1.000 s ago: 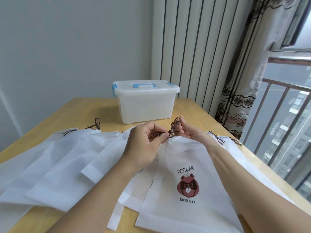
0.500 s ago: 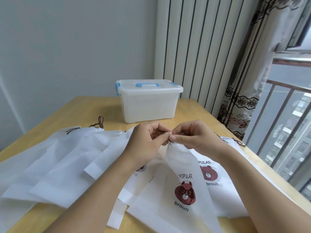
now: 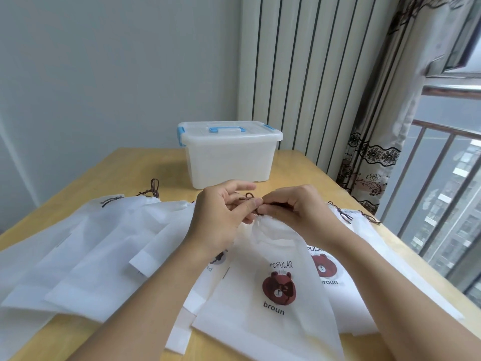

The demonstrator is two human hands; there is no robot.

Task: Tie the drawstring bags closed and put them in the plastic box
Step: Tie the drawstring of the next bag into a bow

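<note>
Both hands meet over the gathered neck of a white drawstring bag (image 3: 273,290) printed with a brown bear face and the words "POPULAR" and "broun". The left hand (image 3: 221,220) has its thumb and forefinger curled in a pinch on the dark brown cord (image 3: 249,196), a small loop of which shows just above the fingertips; its other fingers are stretched forward. The right hand (image 3: 291,207) is curled and pinches the same cord right at the puckered mouth of the bag, so the two hands touch fingertip to fingertip. The bag fans out from that point toward the viewer and lies flat on the wooden table (image 3: 299,173), between the two forearms.

A second bear-printed bag (image 3: 325,269) lies partly beneath it on the right side, under the right forearm. To the left, several plain white bags (image 3: 91,251) overlap one another in a spread, with brown cord ends at their far edges. More bags with cords lie beyond the right wrist.

The plastic box (image 3: 229,157), translucent with blue latches and a blue handle, stands farther back on the table, beyond the hands and apart from them, with its lid on.
</note>
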